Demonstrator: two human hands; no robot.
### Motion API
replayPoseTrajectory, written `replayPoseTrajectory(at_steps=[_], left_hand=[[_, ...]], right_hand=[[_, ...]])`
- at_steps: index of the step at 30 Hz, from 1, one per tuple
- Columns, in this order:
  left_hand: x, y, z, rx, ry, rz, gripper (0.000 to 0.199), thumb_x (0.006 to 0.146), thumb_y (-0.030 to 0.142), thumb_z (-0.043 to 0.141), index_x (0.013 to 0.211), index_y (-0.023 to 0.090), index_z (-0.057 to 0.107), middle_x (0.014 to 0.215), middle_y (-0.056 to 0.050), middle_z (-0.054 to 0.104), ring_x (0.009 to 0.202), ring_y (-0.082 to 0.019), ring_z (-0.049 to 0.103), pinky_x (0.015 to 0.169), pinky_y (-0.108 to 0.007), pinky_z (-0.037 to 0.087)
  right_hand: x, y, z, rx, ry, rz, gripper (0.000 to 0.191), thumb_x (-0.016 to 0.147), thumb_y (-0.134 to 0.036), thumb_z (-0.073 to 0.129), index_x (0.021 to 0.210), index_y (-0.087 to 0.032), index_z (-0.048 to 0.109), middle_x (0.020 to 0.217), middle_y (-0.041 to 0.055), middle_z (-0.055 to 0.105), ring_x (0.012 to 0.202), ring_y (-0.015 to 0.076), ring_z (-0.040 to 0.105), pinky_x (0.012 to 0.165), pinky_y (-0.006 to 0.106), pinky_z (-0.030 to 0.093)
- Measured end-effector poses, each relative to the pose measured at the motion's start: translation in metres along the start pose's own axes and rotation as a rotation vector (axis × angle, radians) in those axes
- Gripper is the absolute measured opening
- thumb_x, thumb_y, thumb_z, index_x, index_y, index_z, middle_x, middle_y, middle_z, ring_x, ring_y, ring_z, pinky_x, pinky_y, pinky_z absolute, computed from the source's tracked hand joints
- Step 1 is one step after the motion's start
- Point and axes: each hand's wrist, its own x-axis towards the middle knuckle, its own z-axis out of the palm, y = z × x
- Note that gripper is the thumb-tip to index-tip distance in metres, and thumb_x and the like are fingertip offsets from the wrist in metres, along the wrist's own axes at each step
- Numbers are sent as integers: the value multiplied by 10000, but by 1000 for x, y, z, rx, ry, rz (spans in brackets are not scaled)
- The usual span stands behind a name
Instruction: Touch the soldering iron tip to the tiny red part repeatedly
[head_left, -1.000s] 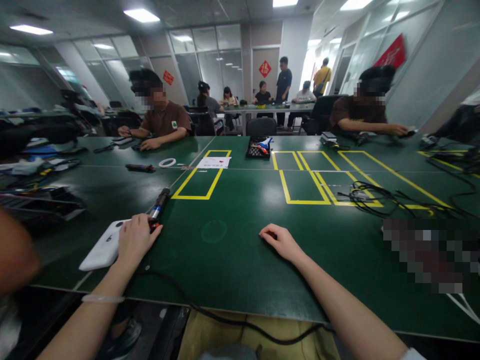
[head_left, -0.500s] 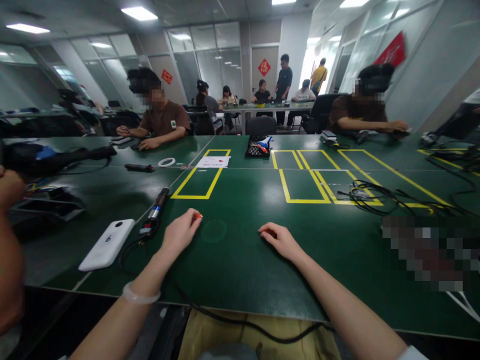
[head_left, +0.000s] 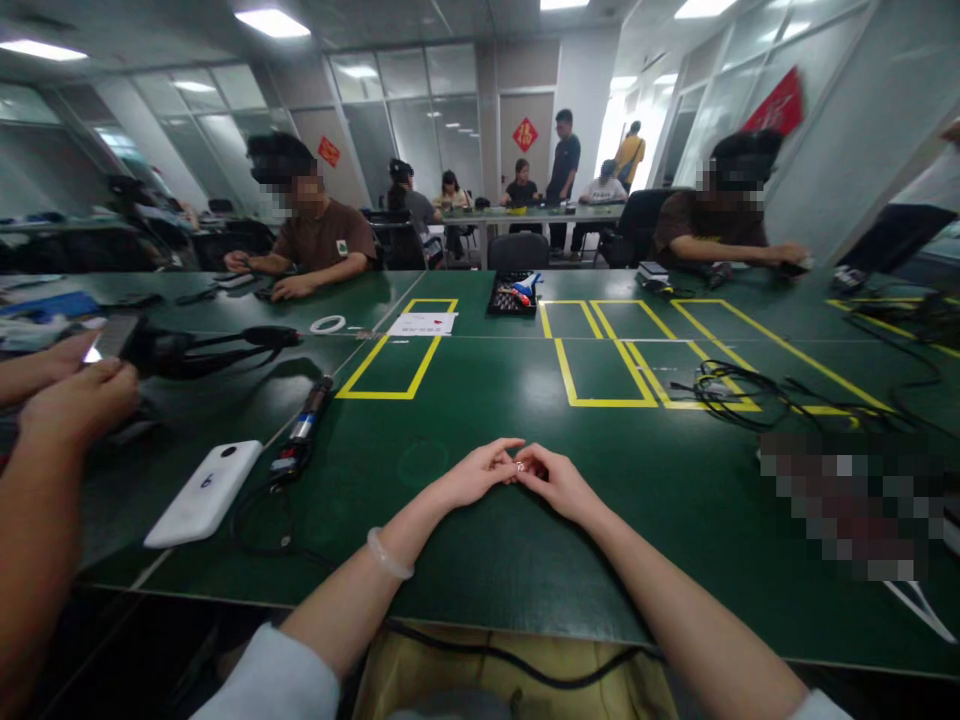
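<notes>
Okay, white device (head_left: 204, 495) by table's (head_left: 480, 570) near edge; tool (head_left: 301, 432) just right. Inward from near edge's middle, left hand (head_left: 476, 475) meets tiny piece (head_left: 519, 467), grip unclear; right hand (head_left: 561, 484), fingers curled, pinches it. Cables (head_left: 739, 388) farther right.

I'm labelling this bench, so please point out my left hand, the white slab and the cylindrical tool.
Left hand (head_left: 470, 477): head view, back of hand.
White slab (head_left: 201, 498): head view, top face.
Cylindrical tool (head_left: 304, 426): head view, silver section.
</notes>
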Motion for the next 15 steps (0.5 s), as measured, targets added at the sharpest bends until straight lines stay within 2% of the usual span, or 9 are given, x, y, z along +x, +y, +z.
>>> replayPoseTrajectory(at_steps=[6, 10, 15], left_hand=[[0, -9, -2, -152, 90, -34, 365, 844, 462, 547, 975, 121, 560, 804, -35, 605, 714, -115, 552, 718, -276, 442], [2, -14, -2, -124, 96, -14, 352, 868, 459, 511, 955, 123, 569, 792, -32, 605, 694, -107, 546, 697, -263, 442], [3, -16, 0, -85, 87, -8, 329, 871, 421, 515, 966, 114, 586, 806, -37, 607, 713, -109, 553, 708, -261, 444]], right_hand=[[-1, 1, 1, 22, 65, 47, 204, 887, -373, 541, 952, -181, 569, 759, 0, 607, 646, 119, 525, 610, 229, 405], [0, 3, 0, 24, 126, 73, 207, 889, -381, 530, 944, -184, 560, 706, -12, 574, 629, 125, 522, 593, 233, 397], [1, 0, 2, -80, 135, -9, 132, 868, -283, 545, 956, -188, 570, 792, 3, 584, 666, 127, 521, 624, 239, 406]])
